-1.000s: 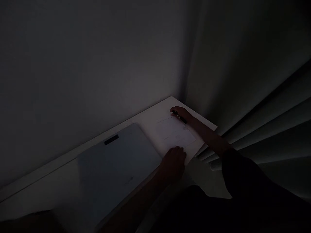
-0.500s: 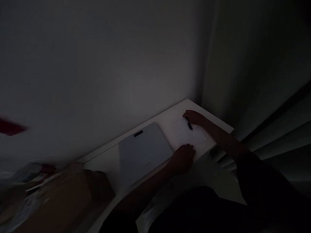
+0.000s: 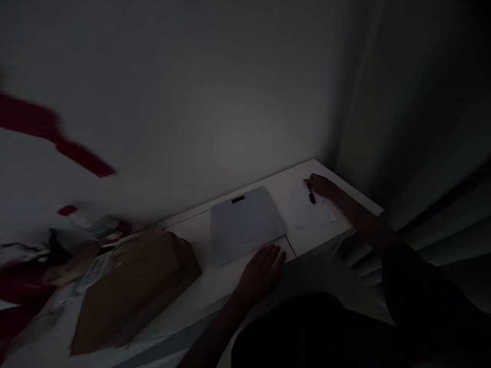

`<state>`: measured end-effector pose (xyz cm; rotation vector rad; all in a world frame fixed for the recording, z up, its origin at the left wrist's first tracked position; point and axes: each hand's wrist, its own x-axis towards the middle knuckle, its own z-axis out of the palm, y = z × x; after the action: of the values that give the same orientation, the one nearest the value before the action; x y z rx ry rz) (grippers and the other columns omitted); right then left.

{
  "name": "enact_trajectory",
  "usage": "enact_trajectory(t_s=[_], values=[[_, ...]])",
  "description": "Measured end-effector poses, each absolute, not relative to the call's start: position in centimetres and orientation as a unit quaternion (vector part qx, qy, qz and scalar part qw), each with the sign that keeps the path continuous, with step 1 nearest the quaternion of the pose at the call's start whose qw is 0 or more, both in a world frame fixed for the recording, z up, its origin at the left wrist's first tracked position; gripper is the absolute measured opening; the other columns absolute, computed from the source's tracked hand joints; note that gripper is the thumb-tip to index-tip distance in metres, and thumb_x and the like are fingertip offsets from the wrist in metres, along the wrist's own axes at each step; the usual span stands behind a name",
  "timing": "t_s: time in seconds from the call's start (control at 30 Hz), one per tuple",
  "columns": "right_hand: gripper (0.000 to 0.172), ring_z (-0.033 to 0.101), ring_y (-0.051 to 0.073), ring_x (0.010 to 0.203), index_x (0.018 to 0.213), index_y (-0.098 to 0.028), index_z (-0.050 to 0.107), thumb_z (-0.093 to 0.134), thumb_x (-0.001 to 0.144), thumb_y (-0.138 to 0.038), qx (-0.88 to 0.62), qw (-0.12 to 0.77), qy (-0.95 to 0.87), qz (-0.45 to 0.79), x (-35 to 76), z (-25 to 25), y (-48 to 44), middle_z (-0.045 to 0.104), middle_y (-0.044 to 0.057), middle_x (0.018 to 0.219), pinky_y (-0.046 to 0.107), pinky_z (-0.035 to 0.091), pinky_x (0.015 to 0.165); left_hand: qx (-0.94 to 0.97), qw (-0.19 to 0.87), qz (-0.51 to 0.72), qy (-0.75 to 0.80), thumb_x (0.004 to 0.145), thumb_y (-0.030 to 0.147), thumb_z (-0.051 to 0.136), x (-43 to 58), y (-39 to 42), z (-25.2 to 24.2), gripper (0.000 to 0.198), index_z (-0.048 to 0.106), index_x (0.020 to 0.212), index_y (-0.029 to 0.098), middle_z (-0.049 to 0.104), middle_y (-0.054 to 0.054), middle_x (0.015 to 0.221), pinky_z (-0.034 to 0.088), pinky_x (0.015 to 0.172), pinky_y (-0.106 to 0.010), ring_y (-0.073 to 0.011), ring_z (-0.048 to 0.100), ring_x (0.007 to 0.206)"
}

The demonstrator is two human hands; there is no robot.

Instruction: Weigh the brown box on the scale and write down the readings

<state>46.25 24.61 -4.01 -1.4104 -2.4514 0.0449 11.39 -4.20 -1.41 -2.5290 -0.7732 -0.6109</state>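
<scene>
The scene is very dark. My right hand (image 3: pixel 322 187) rests at the far right corner of a white desk (image 3: pixel 215 286), closed round a black pen (image 3: pixel 311 194) whose tip lies on a white sheet of paper (image 3: pixel 312 212). My left hand (image 3: pixel 264 271) hovers over the desk's front edge, fingers stretched out and holding nothing, just in front of a closed grey laptop (image 3: pixel 245 222). The laptop lies flat beside the paper, to its left.
A brown cardboard box (image 3: pixel 134 286) lies on the desk to the left. Beyond it is a blurred heap of packaging with red parts (image 3: pixel 76 230). A bare wall stands behind the desk, and pale curtain folds (image 3: pixel 422 204) hang at the right.
The view has swung left, bringing the cardboard box and clutter into sight. My left hand has left the paper's near edge and moved left, in front of the laptop. My right hand keeps the pen.
</scene>
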Motion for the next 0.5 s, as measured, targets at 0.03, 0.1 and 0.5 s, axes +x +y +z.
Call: enact_trajectory(t_s=[0.03, 0.1, 0.5], values=[[0.056, 0.064, 0.024, 0.098, 0.136, -0.010, 0.068, 0.042, 0.087, 0.000, -0.497, 0.163, -0.852, 0.015, 46.2, -4.0, 24.5, 0.066, 0.018, 0.118, 0.035, 0.052, 0.091, -0.896, 0.226, -0.237, -0.301, 0.095, 0.011, 0.049, 9.5, -5.5, -1.5, 0.045, 0.057, 0.140, 0.005, 0.075, -0.020, 0.119, 0.062, 0.091, -0.044, -0.0315, 0.072, 0.110], [0.052, 0.063, 0.024, 0.100, 0.131, -0.010, 0.066, 0.039, 0.088, -0.001, -0.511, 0.181, -0.840, 0.010, 46.2, -3.8, 24.4, 0.065, 0.018, 0.119, 0.035, 0.050, 0.093, -0.866, 0.242, -0.239, -0.365, 0.093, 0.009, 0.048, 5.6, -8.2, -1.8, 0.068, 0.036, 0.160, 0.008, 0.076, -0.016, 0.118, 0.063, 0.086, -0.043, -0.0305, 0.073, 0.108], [0.010, 0.051, 0.022, 0.079, 0.084, -0.023, 0.043, 0.039, 0.084, -0.014, -0.459, 0.258, -0.850, 0.021, 39.4, 1.6, 20.9, 0.056, 0.010, 0.089, 0.036, 0.043, 0.078, -0.538, 0.283, -0.354, -0.710, 0.084, 0.030, 0.059, -10.2, -22.5, -2.9, 0.076, 0.045, 0.155, 0.052, 0.075, -0.009, 0.115, 0.058, 0.087, -0.069, -0.0443, 0.071, 0.103]])
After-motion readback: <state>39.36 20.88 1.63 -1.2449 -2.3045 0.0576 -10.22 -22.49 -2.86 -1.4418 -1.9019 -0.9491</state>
